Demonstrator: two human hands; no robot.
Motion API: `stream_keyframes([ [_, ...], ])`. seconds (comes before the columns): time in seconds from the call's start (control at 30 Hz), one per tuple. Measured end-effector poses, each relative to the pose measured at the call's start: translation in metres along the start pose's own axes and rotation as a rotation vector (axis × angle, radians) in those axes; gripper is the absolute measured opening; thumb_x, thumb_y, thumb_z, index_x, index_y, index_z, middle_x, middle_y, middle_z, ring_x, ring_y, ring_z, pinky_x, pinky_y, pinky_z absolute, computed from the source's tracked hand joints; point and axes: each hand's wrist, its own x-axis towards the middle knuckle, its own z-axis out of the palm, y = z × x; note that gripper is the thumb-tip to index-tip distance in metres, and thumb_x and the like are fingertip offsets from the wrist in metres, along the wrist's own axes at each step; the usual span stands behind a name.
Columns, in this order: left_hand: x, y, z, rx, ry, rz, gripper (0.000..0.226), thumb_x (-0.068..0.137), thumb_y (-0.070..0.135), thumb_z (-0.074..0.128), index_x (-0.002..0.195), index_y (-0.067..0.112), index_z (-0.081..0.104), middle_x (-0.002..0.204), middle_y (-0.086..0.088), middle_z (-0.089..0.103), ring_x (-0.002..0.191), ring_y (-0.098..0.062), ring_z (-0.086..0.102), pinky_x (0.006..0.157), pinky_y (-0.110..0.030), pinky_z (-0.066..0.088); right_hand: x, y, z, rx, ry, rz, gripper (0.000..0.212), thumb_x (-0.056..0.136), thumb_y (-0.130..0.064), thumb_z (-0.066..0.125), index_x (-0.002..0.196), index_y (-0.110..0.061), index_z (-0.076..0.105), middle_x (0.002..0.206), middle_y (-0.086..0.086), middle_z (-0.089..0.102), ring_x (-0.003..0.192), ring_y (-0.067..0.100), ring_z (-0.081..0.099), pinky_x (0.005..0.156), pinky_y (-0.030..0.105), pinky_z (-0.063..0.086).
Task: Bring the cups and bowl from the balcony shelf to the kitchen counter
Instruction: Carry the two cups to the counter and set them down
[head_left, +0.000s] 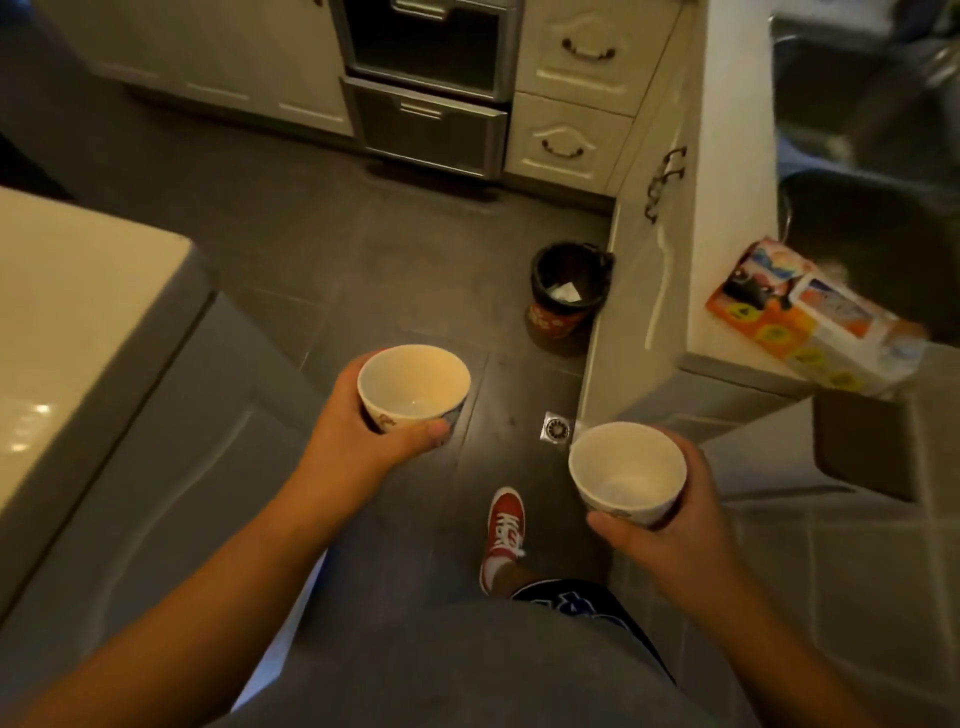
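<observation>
Your left hand (358, 441) wraps left cup (413, 387), right hand (670, 525) wraps right cup (626, 473); both upright, seemingly empty, over floor (322, 249), counter (727, 156) at right.

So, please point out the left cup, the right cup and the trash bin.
left cup (413, 382): head view, on its inner wall.
right cup (626, 467): head view, on its inner wall.
trash bin (556, 325): head view, on its outer side.

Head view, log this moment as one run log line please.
phase: carrying | left hand: holds cup | right hand: holds second cup | both upright, look empty | counter: ahead right | bowl: not seen
</observation>
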Motion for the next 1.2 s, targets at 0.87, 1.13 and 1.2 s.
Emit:
stream_keyframes([
  [0.87,0.326,0.039,-0.069,-0.041,0.320,-0.191,0.084,0.047,0.038,0.089,0.122,0.034,0.051,0.118,0.006,0.063,0.107,-0.010,0.062,0.085,-0.028,0.053,0.468,-0.121,0.090,-0.024,-0.281,-0.154,0.087,0.055,-0.028,0.092,0.116,-0.059,0.039,0.107,-0.048,0.048,0.105,-0.022,0.047,0.071,-0.006,0.042],
  [1.13,0.483,0.077,-0.077,-0.047,0.247,-0.110,0.072,0.065,0.000,0.084,0.125,0.021,0.050,0.111,0.008,0.061,0.090,0.014,0.062,0.070,-0.005,0.048,0.567,-0.134,0.070,-0.055,-0.250,-0.076,0.087,0.056,-0.019,0.091,0.112,-0.061,0.040,0.105,-0.045,0.050,0.104,-0.018,0.051,0.080,0.016,0.046],
  [1.2,0.521,0.087,-0.075,-0.061,0.225,-0.098,0.072,0.065,0.005,0.086,0.124,0.026,0.050,0.113,0.008,0.060,0.092,0.012,0.061,0.069,-0.006,0.049,0.597,-0.136,0.065,-0.058,-0.238,-0.060,0.088,0.055,-0.019,0.091,0.112,-0.062,0.040,0.105,-0.044,0.050,0.102,-0.019,0.050,0.080,0.020,0.047],
])
